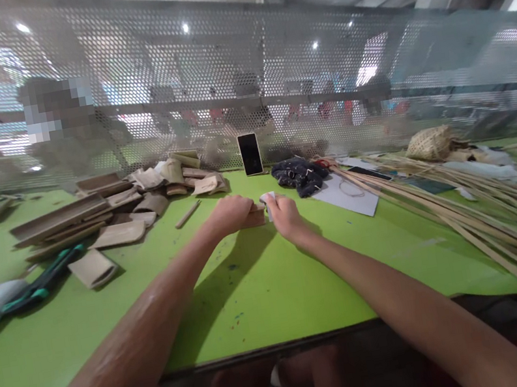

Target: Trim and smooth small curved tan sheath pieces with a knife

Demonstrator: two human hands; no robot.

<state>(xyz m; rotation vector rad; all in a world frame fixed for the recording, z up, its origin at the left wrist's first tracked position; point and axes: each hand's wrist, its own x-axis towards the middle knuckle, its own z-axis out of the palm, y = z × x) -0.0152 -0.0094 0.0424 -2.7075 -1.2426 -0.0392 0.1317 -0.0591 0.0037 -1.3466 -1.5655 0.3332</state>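
My left hand (232,213) is closed on a short tan piece of bamboo (255,218) over the middle of the green table (276,296). Close beside it, my right hand (286,213) pinches a small folded whitish sheet (268,198) with a darker side, its exact kind unclear. The sheet is at the right end of the bamboo piece; whether they touch is hard to see. A thin bamboo stick (188,214) lies left of my left hand. My fingers partly hide both held things.
Split bamboo pieces (119,234) are heaped at the left, near green-and-black clamps (43,282). A phone (250,154) stands upright against the perforated metal screen (197,65). Dark cloth (299,175) and white paper (351,196) lie right of centre. Long bamboo strips (470,211) cross the right side.
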